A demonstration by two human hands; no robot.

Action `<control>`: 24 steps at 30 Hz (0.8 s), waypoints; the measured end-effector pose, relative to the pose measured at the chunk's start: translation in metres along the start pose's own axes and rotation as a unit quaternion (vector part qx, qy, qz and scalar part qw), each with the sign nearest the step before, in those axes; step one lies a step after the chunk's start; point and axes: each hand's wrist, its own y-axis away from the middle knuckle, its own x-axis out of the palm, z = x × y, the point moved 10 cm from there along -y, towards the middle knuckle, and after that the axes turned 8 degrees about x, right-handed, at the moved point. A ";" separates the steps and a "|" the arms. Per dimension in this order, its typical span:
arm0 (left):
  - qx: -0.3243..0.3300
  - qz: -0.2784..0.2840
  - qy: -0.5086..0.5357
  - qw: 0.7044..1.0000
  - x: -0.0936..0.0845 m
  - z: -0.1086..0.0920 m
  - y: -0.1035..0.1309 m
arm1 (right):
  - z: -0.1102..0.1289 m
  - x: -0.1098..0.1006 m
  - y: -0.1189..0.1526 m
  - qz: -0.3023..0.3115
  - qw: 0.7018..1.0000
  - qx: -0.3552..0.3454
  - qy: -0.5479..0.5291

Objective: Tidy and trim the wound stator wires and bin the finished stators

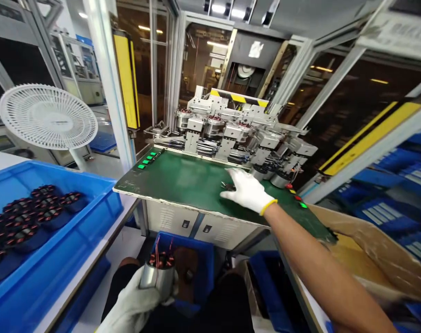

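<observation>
My left hand [137, 296], in a white glove, is wrapped round a motor stator [157, 277] low in front of me. The stator has a silvery metal shell, copper windings on top and red wires standing up. Out over the green mat [186, 180] reaches my gloved right hand [247, 187], its thumb and fingers apart. Between them show the dark metal tips of a small tool [227, 186], which looks like cutters or pliers. The palm hides the rest of that tool.
Behind the mat stands a machine [231, 129] with several stators in its clamps. At left are a blue crate [102, 199] of wound cores and a white fan [51, 115]. A blue bin [205, 259] sits below the bench, and a cardboard box [366, 231] stands at right.
</observation>
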 end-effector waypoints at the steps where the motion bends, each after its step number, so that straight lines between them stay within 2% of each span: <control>1: 0.004 -0.011 0.018 1.000 -0.004 -0.003 0.001 | -0.023 0.013 -0.005 0.020 0.999 0.023 0.011; 3: 0.001 -0.025 0.045 0.999 -0.011 -0.004 0.003 | -0.052 0.038 0.000 0.059 0.997 0.035 0.029; 6: -0.024 -0.026 0.064 0.997 -0.017 0.001 0.004 | -0.060 0.057 0.025 0.071 0.996 0.007 0.057; 11: -0.021 -0.008 0.046 0.999 -0.015 0.007 0.000 | -0.040 0.043 0.069 0.004 0.998 -0.055 0.042; 14: -0.022 0.011 0.036 0.999 -0.007 0.013 0.000 | -0.034 0.039 0.083 -0.016 0.998 -0.051 0.035; 16: -0.025 0.018 0.024 0.999 -0.001 0.015 0.002 | -0.030 0.040 0.090 -0.014 0.997 -0.036 0.074; 20: -0.026 -0.008 -0.030 0.999 -0.001 0.012 0.009 | -0.004 0.038 0.111 0.017 0.989 -0.013 0.146; 24: -0.085 -0.043 -0.142 0.985 -0.009 0.011 0.021 | 0.053 0.034 0.142 0.120 0.989 -0.074 0.031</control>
